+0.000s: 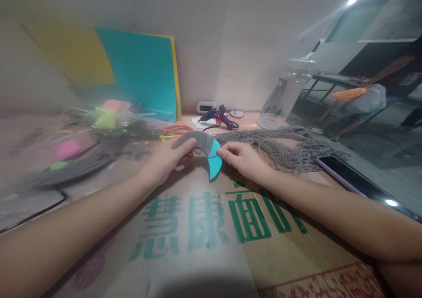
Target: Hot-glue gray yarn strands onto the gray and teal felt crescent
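Crescent-shaped turquoise piece, partly wound in grey yarn, held above a cardboard sheet printed with green Chinese characters; left hand grasping the wound section between thumb and fingers, right hand with thumb and forefinger pinched together at the turquoise part's edge, where a grey strand crosses it. Behind the hands, along the wall: turquoise sheet leaning upright, orange-red handles, white digital clock, dark-blue glue gun with a red light, and clear plastic bottle. To the right: loose grey yarn hank, smartphone just beside it.
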The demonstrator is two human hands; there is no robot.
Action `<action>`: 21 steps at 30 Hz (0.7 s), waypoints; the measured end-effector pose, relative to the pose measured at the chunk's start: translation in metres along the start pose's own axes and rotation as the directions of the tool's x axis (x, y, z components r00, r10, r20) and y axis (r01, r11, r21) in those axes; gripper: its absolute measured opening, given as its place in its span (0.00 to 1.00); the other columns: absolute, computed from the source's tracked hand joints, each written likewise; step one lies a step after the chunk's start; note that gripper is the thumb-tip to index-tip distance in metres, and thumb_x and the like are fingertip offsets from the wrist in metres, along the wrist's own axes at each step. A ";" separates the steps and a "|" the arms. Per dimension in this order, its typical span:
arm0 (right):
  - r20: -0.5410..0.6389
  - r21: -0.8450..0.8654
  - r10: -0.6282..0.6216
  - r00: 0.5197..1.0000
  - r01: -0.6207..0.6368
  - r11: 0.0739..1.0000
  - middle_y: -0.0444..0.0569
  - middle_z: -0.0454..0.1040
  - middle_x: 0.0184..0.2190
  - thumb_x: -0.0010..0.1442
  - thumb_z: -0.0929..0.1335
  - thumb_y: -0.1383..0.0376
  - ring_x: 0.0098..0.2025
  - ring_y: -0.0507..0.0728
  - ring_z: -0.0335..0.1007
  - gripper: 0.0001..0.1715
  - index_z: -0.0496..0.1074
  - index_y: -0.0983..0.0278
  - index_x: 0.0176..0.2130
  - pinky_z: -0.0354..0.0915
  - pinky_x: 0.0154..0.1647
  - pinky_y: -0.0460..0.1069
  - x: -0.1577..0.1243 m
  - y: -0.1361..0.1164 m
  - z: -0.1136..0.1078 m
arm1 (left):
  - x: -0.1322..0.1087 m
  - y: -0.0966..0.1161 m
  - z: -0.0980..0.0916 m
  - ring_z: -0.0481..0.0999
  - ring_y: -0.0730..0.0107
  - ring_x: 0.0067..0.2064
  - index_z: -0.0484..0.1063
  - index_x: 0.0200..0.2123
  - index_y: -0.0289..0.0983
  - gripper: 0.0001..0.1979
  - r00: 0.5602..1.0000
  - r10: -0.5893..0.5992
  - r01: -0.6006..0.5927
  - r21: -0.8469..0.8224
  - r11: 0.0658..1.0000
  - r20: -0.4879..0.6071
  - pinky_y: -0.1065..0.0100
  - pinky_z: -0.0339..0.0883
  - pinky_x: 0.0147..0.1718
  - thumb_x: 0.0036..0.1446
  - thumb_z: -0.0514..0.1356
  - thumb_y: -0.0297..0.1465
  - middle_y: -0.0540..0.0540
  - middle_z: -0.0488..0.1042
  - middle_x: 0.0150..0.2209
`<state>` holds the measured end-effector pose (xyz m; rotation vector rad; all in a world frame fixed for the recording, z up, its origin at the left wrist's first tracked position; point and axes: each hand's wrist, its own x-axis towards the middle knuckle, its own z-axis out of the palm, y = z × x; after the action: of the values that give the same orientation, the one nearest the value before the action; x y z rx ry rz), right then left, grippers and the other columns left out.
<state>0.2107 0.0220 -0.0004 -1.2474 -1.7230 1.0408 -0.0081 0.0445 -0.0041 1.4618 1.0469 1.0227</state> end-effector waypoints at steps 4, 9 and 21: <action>0.010 -0.044 -0.052 0.999 0.052 0.998 0.39 0.62 0.17 0.60 0.66 0.51 0.18 0.48 0.56 0.21 0.67 0.64 0.27 0.52 0.17 0.44 0.001 0.002 -0.001 | -0.005 0.002 0.005 0.69 0.71 0.29 0.73 0.34 0.37 0.20 0.999 0.009 -0.014 0.134 0.991 0.039 0.73 0.61 0.24 0.54 0.61 0.49 0.50 0.71 0.28; 0.040 -0.147 -0.107 0.993 0.112 0.983 0.40 0.64 0.19 0.61 0.65 0.53 0.20 0.48 0.58 0.19 0.68 0.64 0.27 0.54 0.21 0.45 0.000 -0.002 -0.001 | -0.006 0.003 0.006 0.69 0.70 0.29 0.71 0.35 0.37 0.18 0.999 0.045 -0.047 0.179 0.983 0.015 0.72 0.60 0.24 0.56 0.60 0.47 0.50 0.71 0.28; 0.067 -0.144 -0.095 0.993 0.104 0.984 0.41 0.67 0.19 0.61 0.65 0.53 0.22 0.49 0.60 0.19 0.68 0.64 0.27 0.55 0.24 0.46 0.000 -0.001 -0.001 | -0.002 -0.002 0.005 0.67 0.71 0.27 0.71 0.28 0.35 0.25 0.994 -0.015 -0.018 0.289 0.957 0.112 0.70 0.58 0.25 0.57 0.55 0.53 0.50 0.69 0.25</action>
<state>0.2115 0.0221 0.0006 -1.2178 -1.9171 0.9145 -0.0044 0.0418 -0.0068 1.7368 1.1483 0.7994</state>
